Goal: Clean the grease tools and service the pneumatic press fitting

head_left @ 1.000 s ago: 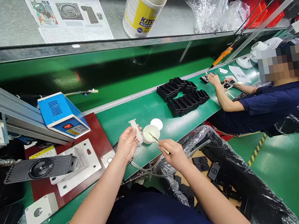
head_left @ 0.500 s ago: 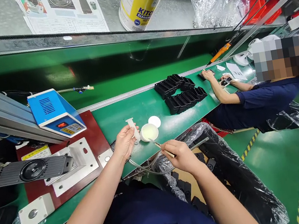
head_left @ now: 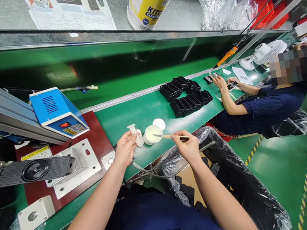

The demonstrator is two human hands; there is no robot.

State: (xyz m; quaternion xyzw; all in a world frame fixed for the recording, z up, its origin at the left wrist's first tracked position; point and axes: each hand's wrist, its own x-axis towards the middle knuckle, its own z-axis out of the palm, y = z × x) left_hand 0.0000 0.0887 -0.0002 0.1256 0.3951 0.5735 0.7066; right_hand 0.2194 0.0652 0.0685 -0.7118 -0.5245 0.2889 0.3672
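My left hand (head_left: 127, 147) is closed around a translucent white syringe barrel (head_left: 137, 136) with a flange at its upper end, held just left of a white tub (head_left: 146, 137). Pale yellow paste (head_left: 151, 135) lies inside the tub. In my right hand (head_left: 187, 146) is a small spatula (head_left: 167, 136) with a wooden handle and a thin metal blade, pinched by the handle. The blade reaches over the tub's rim, its tip at the paste. Behind the tub, the white lid (head_left: 159, 124) rests flat on the green bench (head_left: 118, 115).
Black parts (head_left: 191, 102) stand in rows behind the tub. A machine with a blue box (head_left: 58, 111) and a black grille part (head_left: 35, 171) occupies the left. A plastic-lined bin (head_left: 233, 172) sits below the bench edge. A co-worker (head_left: 241, 112) handles small parts at right.
My right hand has moved up and slightly right, and the spatula lies flatter, its blade further over the paste. The syringe barrel has shifted slightly left and down. The co-worker's hands moved.
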